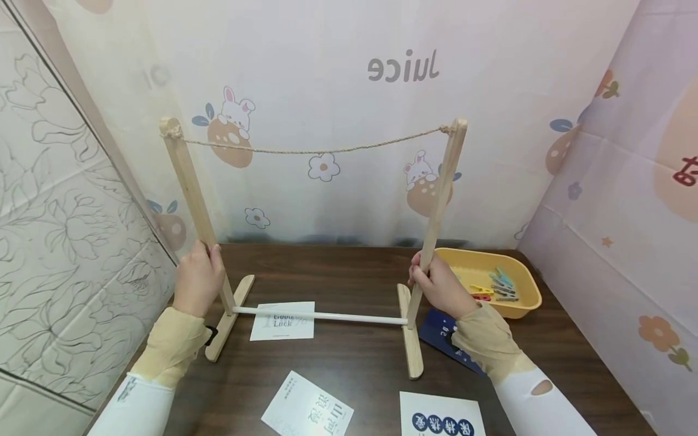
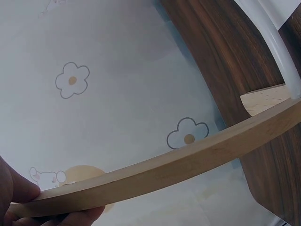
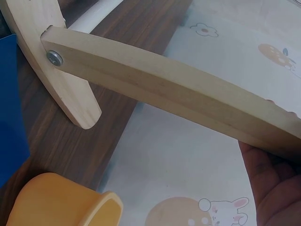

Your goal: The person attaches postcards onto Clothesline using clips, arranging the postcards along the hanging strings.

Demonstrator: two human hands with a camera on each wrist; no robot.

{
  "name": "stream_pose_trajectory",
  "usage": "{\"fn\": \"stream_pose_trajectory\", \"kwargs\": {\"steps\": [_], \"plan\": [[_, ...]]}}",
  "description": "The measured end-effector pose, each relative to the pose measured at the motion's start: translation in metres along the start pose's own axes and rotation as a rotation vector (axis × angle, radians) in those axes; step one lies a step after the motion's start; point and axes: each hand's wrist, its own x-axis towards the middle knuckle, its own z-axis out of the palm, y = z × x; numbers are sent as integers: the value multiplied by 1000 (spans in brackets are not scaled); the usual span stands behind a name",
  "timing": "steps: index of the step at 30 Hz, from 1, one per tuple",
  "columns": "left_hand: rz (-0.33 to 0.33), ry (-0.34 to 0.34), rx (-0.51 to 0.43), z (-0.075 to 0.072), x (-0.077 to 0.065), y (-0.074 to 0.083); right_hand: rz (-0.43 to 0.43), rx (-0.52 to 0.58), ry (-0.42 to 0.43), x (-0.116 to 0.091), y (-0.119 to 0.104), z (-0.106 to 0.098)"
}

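A wooden rack stands upright on the table, its two posts joined low down by a white rod and at the top by a sagging twine rope. My left hand grips the left post below its middle. Around the right post, at about the same height, my right hand is wrapped. In the left wrist view, thumb and fingers lie on opposite sides of the wood. The right wrist view shows a screw head where the post meets its foot.
A "Good Luck" card lies under the rod. Two more white cards are at the front, and a dark blue card is beneath my right wrist. A yellow basket with several clothespins stands at right, before patterned curtains.
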Motion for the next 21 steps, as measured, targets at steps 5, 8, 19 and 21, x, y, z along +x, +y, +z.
{"fn": "stream_pose_trajectory", "kwargs": {"steps": [5,8,19,21], "plan": [[-2,11,-4,3,-2,-1,13,-11,10,-4,0,0],[-6,9,-9,3,-3,0,16,-24,13,-7,-1,0],[4,20,-48,2,-2,-1,26,4,13,-7,-1,0],[6,24,-55,2,-2,-1,19,8,15,-6,-3,0]]}}
